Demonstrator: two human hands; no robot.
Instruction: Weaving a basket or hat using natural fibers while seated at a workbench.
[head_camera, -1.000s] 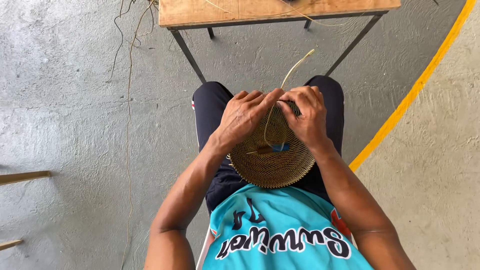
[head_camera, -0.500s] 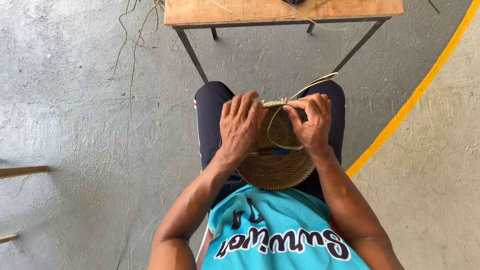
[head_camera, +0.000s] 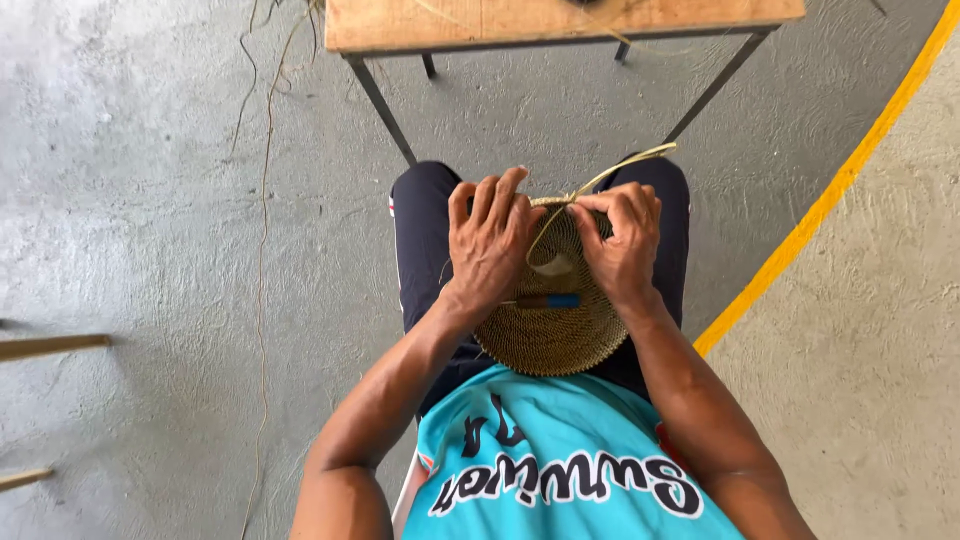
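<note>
R hand (head_camera: 622, 245) grip pinched shut on pale fibre strand (head_camera: 620, 168) at far rim of woven basket (head_camera: 550, 330), which sits on lap. L hand (head_camera: 490, 240) fingers curled over rim, holding basket. Both forearms angled inward. Blue-tipped tool (head_camera: 548, 300) lies inside. Wooden tabletop (head_camera: 480, 20) ahead, yellow floor line (head_camera: 830, 190) to R.
</note>
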